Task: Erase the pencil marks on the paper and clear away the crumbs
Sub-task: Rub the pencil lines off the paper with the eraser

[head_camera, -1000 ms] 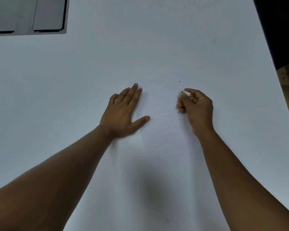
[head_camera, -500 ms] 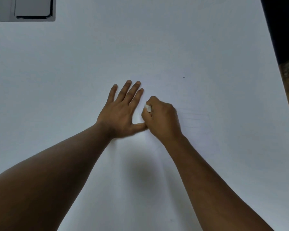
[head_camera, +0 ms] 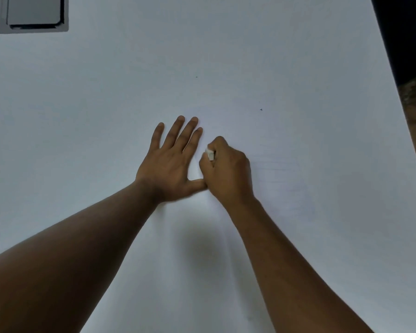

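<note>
Likely an office or study: a broad white smooth worktop, a grey flat rectangular device at 10 o'clock.

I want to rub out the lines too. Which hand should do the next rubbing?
The right hand. It already pinches the white eraser and sits beside faint pencil lines. The left hand lies flat, fingers spread, on the paper, probably steadying it.

My left hand lies flat, fingers straight and spread, thumb stretched toward the right. My right hand is curled into a fist beside it, touching that thumb, forearms converging.
</note>
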Demonstrator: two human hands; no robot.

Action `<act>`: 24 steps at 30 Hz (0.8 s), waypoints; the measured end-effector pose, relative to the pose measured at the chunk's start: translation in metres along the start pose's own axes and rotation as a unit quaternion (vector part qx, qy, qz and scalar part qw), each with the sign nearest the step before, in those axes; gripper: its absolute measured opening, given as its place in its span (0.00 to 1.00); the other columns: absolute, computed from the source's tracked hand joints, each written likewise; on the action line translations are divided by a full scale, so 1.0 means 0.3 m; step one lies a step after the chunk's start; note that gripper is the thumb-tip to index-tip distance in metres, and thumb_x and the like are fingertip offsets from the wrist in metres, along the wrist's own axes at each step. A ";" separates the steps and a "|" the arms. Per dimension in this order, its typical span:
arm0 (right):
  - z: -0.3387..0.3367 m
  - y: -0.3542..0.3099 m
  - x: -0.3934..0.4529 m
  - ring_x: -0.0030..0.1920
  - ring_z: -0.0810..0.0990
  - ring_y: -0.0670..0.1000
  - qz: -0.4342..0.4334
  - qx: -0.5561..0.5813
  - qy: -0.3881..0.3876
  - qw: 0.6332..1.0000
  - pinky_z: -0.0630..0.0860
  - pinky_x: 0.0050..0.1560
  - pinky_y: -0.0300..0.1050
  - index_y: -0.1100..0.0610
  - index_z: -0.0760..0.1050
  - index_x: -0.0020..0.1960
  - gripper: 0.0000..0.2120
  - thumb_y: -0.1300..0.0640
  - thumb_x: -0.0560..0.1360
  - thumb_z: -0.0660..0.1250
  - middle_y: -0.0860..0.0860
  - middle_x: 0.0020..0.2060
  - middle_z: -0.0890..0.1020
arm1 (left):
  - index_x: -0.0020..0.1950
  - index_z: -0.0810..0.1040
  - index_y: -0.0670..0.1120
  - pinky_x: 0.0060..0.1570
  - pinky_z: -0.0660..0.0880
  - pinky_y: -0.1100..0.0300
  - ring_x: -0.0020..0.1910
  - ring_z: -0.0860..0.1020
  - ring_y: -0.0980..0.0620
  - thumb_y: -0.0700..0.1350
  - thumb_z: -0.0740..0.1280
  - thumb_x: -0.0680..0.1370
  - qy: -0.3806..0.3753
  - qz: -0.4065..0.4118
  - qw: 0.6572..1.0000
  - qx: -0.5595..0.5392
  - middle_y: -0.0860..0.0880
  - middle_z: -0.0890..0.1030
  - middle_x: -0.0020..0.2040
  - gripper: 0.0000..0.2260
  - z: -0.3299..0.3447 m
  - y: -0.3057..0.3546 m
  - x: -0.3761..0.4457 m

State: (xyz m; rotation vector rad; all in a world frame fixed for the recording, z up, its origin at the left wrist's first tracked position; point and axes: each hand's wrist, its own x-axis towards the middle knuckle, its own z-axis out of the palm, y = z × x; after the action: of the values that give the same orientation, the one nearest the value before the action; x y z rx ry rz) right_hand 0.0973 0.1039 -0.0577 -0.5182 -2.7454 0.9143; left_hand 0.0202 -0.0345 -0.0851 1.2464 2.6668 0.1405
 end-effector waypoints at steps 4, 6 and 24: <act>-0.054 0.081 0.032 0.32 0.78 0.59 0.036 -0.054 0.042 0.997 0.73 0.33 0.46 0.60 0.74 0.45 0.04 0.59 0.74 0.67 0.55 0.32 0.79 | 0.85 0.46 0.46 0.80 0.41 0.38 0.83 0.38 0.47 0.78 0.45 0.76 -0.009 -0.012 1.000 -0.006 0.48 0.42 0.85 0.48 -0.005 0.006 0.003; -0.113 0.153 0.039 0.33 0.78 0.59 0.088 -0.067 0.072 0.991 0.72 0.34 0.46 0.60 0.74 0.44 0.05 0.58 0.74 0.66 0.55 0.32 0.79 | 0.85 0.46 0.46 0.80 0.41 0.38 0.83 0.38 0.48 0.79 0.46 0.76 -0.008 -0.016 1.000 -0.007 0.48 0.42 0.85 0.49 -0.008 0.010 0.002; -0.089 0.144 0.103 0.37 0.81 0.63 0.090 -0.086 0.098 0.987 0.73 0.35 0.49 0.60 0.76 0.48 0.05 0.59 0.75 0.66 0.59 0.35 0.81 | 0.85 0.46 0.45 0.80 0.42 0.38 0.83 0.37 0.48 0.79 0.45 0.75 -0.018 -0.022 1.000 -0.002 0.49 0.41 0.85 0.49 -0.016 0.012 0.003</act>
State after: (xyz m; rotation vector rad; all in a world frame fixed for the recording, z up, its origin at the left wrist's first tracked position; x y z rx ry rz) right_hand 0.0882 0.1627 -0.0605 -0.8508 -2.6422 0.6252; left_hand 0.0212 -0.0314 -0.0798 1.1768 2.6588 0.1155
